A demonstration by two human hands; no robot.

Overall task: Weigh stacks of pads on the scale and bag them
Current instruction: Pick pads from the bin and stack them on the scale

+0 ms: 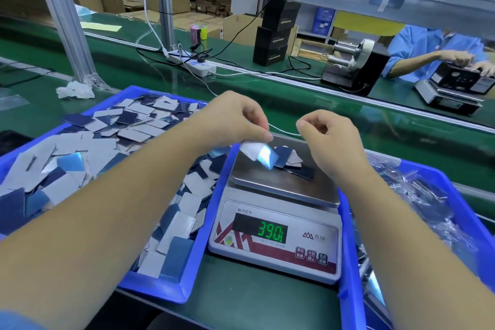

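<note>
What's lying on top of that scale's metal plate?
A few loose pads lie on the scale. The left hand holds another pad above, hiding some.

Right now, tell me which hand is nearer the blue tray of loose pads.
Left. The left hand is beside the blue tray, pinching a pad; the right hand is over the scale.

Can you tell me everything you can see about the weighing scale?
The scale is a white-bodied box with a dark red pattern and three buttons at its front right. Its green display reads 390. On top sits a shiny, metal-looking platter with a few dark blue and grey pads lying on it. It stands upright on the green bench between two blue trays. Neither hand touches it.
</note>
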